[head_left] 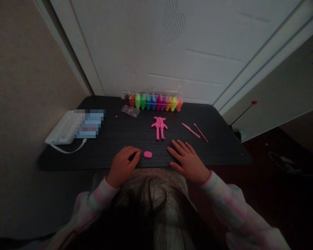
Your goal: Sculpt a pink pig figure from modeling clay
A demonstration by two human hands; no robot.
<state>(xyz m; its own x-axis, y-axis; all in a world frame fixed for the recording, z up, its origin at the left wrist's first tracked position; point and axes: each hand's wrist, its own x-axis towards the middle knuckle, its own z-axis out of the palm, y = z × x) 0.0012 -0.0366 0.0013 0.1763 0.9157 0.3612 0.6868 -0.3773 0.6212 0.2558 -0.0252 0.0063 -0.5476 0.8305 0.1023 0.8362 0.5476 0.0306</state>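
Note:
A flattened, rounded lump of pink modelling clay [147, 154] lies near the table's front edge. Just left of it is my left hand [123, 165], its fingers curled together and the thumb tip close to the forefinger; whether anything is between them is hidden. My right hand [189, 160] rests on the table to the right of the lump, palm down, fingers spread, holding nothing. Beyond both hands lies a pink clay figure [159, 127] with round ears, arms and two long legs. Two thin pink modelling tools [191, 130] lie to the right of the figure.
Clay in several colours stands in a clear pack [153, 101] at the back of the black table [219, 149]. A crumpled clear wrapper [130, 111] lies before it. On the left sits a white device [65, 128] with a cable, beside a blurred patch. A white door rises behind.

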